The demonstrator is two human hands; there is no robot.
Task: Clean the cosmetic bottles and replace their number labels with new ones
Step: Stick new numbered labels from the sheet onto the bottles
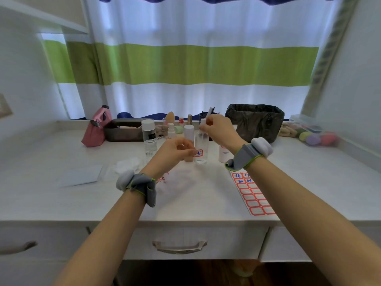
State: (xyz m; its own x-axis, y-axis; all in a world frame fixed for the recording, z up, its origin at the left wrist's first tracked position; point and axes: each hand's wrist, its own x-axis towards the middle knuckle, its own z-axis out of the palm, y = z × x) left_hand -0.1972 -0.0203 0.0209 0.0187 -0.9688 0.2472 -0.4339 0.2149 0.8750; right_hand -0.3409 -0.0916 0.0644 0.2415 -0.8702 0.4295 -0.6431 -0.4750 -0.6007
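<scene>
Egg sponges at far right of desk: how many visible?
3: yellow-green sponge, purple sponge and pink sponge side by side, left to right, below the clear box; more may be hidden.

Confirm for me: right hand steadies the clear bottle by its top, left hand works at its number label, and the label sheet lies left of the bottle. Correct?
Not quite. In the head view the label sheet lies right of the clear bottle, under the right forearm. The right hand holds its top; the left hand pinches the number label.

Label sheet (253, 193) right of spray bottle (201, 145) — bin (255, 120) behind.

Pink pouch (97, 129) far left, black-lined bin (255, 120) rt, striped curtain (185, 65) behind
</scene>
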